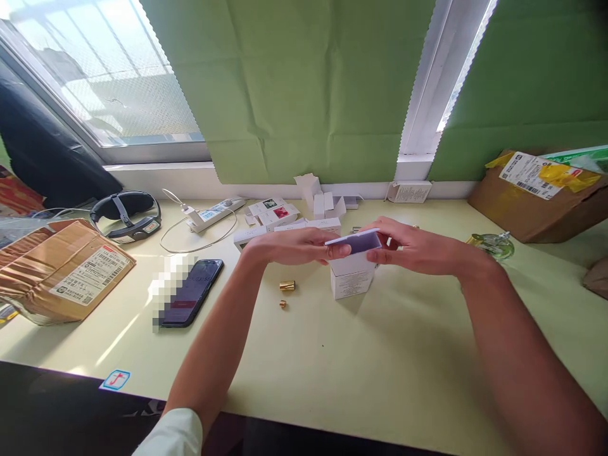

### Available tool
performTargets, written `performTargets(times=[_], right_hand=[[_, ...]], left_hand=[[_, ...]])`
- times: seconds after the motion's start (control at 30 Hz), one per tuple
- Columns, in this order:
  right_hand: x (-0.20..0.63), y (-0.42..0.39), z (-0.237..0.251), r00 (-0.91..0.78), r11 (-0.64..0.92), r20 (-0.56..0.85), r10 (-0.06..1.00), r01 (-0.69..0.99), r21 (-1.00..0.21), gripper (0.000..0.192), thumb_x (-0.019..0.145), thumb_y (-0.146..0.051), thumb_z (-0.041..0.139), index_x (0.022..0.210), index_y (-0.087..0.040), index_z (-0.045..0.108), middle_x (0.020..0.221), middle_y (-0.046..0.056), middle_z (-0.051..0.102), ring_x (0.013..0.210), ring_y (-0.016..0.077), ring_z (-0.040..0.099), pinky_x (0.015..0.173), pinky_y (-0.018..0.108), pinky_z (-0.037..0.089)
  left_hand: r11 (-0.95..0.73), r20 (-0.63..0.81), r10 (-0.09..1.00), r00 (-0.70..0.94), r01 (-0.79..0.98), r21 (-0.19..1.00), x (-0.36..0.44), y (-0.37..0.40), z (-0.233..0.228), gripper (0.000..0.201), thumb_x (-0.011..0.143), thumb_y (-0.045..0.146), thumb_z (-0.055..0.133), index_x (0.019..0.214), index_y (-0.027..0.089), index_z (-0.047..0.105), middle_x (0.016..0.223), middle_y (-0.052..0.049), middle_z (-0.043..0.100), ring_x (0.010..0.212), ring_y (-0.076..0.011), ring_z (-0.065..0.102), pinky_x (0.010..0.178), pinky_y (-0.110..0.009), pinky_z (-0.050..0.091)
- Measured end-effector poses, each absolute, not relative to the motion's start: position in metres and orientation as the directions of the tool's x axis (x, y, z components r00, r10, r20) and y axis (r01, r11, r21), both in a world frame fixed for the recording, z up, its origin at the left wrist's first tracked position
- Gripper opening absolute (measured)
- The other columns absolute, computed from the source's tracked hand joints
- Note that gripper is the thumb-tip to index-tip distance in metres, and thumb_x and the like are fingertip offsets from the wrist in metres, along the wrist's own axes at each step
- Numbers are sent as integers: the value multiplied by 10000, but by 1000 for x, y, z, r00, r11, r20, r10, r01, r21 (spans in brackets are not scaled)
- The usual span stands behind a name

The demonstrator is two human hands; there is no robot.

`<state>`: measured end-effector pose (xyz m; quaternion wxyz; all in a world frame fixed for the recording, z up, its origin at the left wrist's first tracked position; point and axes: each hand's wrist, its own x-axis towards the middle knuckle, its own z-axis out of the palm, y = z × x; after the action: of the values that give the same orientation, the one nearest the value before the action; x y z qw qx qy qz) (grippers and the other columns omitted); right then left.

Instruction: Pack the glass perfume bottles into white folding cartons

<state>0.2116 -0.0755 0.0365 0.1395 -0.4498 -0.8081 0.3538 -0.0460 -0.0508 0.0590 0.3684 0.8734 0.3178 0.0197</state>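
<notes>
Lid flap: purple-tinted flap (pixel 354 241) of the small white carton (pixel 352 277), standing mid-desk, just right of the brass pieces.
Left hand: your left hand (pixel 297 246) reaches in from the left; fingertips pinch the flap's left edge.
Right hand: your right hand (pixel 418 248) comes from the right; fingers pressed together on the flap's right end, thumb underneath as far as I can tell.
Technique: keep both pinches level so the flap stays flat; hold by the edges only, and do not lean on the carton, since nothing else steadies it on the pale green desk (pixel 332 367).
Count, brass pieces: 2, a larger brass cap (pixel 287 285) and a smaller one (pixel 282 304) just below it, both left of the carton, apart from it.
Count, phones: 1, dark smartphone (pixel 192 293), face up, well left.
Count, brown parcels: 2, one at far left (pixel 61 272), one at far right (pixel 532 196), both labelled.
Count, loose white cartons: several in a cluster (pixel 294 215) behind your hands; exact number not readable.
Other: power strip (pixel 216 212) with cable; black headset (pixel 126 215) near the window sill.
</notes>
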Motion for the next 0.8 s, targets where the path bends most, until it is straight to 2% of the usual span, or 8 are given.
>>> performTargets(times=[0.07,0.13,0.3,0.43,0.53,0.67,0.8], right_hand=[[214,-76,39,-579,332,-62,813,549,-767,430,894,-616,522,1166,-292,594,891,13,564,762,174,508,646,299,408],[216,-76,41,-604,337,-36,796,493,-802,404,917,-605,497,1114,-268,601,848,7,548,737,159,481,622,288,383],[216,-74,39,-590,318,-69,805,527,-788,368,898,-587,539,965,-231,603,797,-7,527,705,141,469,606,280,360],[216,-70,35,-601,296,-149,785,576,-762,375,878,-583,556,1004,-235,614,823,-6,558,736,150,492,631,285,371],[215,-66,28,-604,312,-200,772,633,-708,397,862,-598,564,1041,-244,592,915,11,609,800,172,526,655,292,386],[214,-61,17,-569,312,-219,793,687,-656,394,841,-597,586,1004,-248,503,943,13,603,794,174,532,662,293,405],[212,-62,15,-546,198,-292,785,667,-718,423,824,-551,634,1014,-267,385,884,-12,581,741,161,571,630,278,437]], left_hand=[[-506,-227,560,797,545,669,-45,-52,60,500,930,633,412,1017,190,627,838,-14,532,779,-146,505,664,-240,371],[-486,-239,552,799,541,687,-45,-51,59,492,932,629,411,1042,196,618,827,-5,500,771,-142,478,664,-245,352],[-518,-222,575,787,561,646,-44,-48,54,500,941,630,393,1014,194,629,817,-1,512,746,-136,465,641,-254,322],[-573,-186,592,784,573,586,-42,-46,48,443,937,584,464,1151,233,628,1001,-22,615,874,-156,536,678,-246,359],[-646,-156,548,822,535,545,-38,-44,43,403,954,455,510,1319,290,551,1163,-27,625,969,-158,564,724,-236,385],[-684,-182,531,827,546,483,-34,-44,37,370,978,390,477,1326,276,534,1145,-38,638,914,-147,588,708,-237,396],[-679,-200,554,808,577,453,-31,-47,35,363,982,396,472,1325,290,526,1182,-39,615,921,-147,583,709,-237,401]])
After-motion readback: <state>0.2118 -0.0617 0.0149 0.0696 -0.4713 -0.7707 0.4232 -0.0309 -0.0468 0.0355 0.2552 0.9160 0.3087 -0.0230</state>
